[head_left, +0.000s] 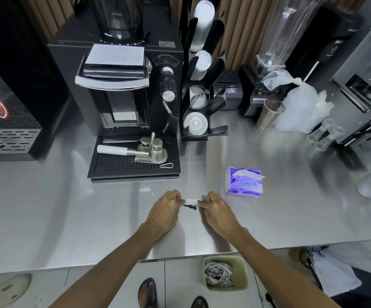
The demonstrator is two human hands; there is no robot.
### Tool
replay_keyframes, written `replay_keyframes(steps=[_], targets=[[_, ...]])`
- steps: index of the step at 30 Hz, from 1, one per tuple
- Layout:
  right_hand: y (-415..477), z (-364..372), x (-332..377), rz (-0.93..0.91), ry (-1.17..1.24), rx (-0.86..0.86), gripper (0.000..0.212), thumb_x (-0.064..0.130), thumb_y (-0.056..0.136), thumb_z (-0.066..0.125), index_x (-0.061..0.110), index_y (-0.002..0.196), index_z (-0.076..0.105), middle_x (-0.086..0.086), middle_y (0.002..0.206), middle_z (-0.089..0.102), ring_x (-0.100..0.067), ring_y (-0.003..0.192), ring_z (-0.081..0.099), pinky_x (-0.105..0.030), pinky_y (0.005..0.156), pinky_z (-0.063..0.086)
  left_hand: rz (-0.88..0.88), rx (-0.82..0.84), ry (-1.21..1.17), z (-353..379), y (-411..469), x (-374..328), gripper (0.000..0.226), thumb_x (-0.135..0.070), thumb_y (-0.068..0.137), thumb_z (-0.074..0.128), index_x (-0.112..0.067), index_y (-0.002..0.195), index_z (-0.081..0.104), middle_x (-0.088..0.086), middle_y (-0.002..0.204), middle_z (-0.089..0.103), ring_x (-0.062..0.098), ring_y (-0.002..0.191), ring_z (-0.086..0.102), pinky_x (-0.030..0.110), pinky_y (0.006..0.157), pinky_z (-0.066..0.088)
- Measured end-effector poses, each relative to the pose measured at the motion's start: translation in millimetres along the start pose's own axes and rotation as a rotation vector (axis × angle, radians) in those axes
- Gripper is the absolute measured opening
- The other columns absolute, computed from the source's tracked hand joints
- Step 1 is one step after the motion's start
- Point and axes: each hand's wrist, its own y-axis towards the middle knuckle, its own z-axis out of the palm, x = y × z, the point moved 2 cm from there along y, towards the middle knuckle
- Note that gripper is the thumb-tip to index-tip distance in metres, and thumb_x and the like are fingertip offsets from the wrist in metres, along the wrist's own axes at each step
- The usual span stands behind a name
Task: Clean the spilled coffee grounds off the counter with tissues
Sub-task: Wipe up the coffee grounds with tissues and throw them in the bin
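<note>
A person's left hand (164, 210) and right hand (218, 211) each pinch one end of a narrow white tissue (190, 200) at the centre of the frame, its long axis running left to right between curled fingers. Just below the strip lies a small dark, ragged patch of coffee grounds (190, 206) on the smooth, reflective steel counter (69, 207). Bare metal stretches to either side of the hands and down to the counter's front edge. A soft purple tissue pack (243, 182), one sheet poking out, lies near the right hand, toward the upper right. Above the hands, a black perforated drip tray (133, 163) fronts a boxy coffee machine (118, 85). Below the counter edge, a pale square bin (225, 273) holds crumpled tissues.
</note>
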Motion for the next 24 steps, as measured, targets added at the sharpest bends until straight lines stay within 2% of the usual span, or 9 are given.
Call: replay_keyframes(steps=[6,11,14,16,20,21,24], targets=[[-15.0,2.4,7.9,0.051,0.049,-0.024,0.022,0.002,0.085,0.063,0.014,0.099,0.076,-0.003,0.086,0.055,-0.021,0.074,0.056,-0.032,0.058,0.055,-0.029,-0.031,-0.063,4.8,-15.7,-3.3,0.020,-0.002,0.081,0.070,-0.013,0.096,0.075,0.000,0.090,0.059,0.018,0.075,0.059,0.028,0.057,0.055],[0.3,-8.2,5.0,0.070,0.134,-0.055,0.020,0.005,0.087,0.065,0.015,0.100,0.077,-0.004,0.087,0.058,-0.021,0.080,0.058,-0.031,0.061,0.053,-0.078,-0.031,-0.065,-2.4,-1.7,1.4,0.027,0.003,0.082,0.063,-0.010,0.102,0.074,0.004,0.095,0.061,0.024,0.083,0.060,0.033,0.066,0.056],[10.2,-3.5,-0.2,0.100,0.110,0.005,0.019,0.010,0.092,0.060,0.015,0.103,0.076,-0.007,0.094,0.058,-0.025,0.088,0.056,-0.038,0.066,0.052,-0.060,0.002,-0.028,-7.4,8.7,-1.2,0.024,-0.002,0.087,0.061,-0.012,0.104,0.074,0.003,0.096,0.061,0.024,0.085,0.060,0.029,0.071,0.053],[9.2,1.6,-1.8,0.095,0.086,0.014,0.018,0.010,0.090,0.062,0.015,0.101,0.076,-0.007,0.093,0.057,-0.025,0.085,0.056,-0.038,0.064,0.052,-0.048,0.026,-0.001,-9.9,9.7,-3.5,0.022,-0.005,0.089,0.060,-0.012,0.105,0.074,0.003,0.098,0.061,0.024,0.085,0.059,0.028,0.072,0.051],[-5.8,5.9,6.4,0.091,0.020,0.040,0.019,0.010,0.086,0.065,0.019,0.100,0.073,-0.002,0.089,0.051,-0.020,0.076,0.057,-0.029,0.055,0.054,-0.042,0.084,0.028,-10.9,-1.3,-7.6,0.022,-0.003,0.070,0.075,-0.017,0.088,0.076,-0.002,0.086,0.059,0.017,0.070,0.059,0.022,0.056,0.050],[-9.4,4.2,11.3,0.093,0.000,0.039,0.019,0.010,0.085,0.063,0.018,0.100,0.072,-0.002,0.089,0.050,-0.020,0.076,0.056,-0.028,0.055,0.053,-0.046,0.087,0.028,-10.6,-5.1,-10.2,0.021,-0.003,0.070,0.074,-0.017,0.086,0.076,-0.002,0.086,0.058,0.016,0.071,0.059,0.021,0.057,0.049],[-16.0,-2.9,29.1,0.153,0.002,0.071,0.024,0.016,0.083,0.051,0.013,0.097,0.069,-0.006,0.089,0.052,-0.024,0.081,0.055,-0.031,0.062,0.052,-0.107,0.119,-0.033,-9.2,-12.7,-21.6,0.024,-0.007,0.089,0.052,-0.009,0.105,0.070,0.004,0.104,0.055,0.020,0.092,0.057,0.025,0.078,0.049]])
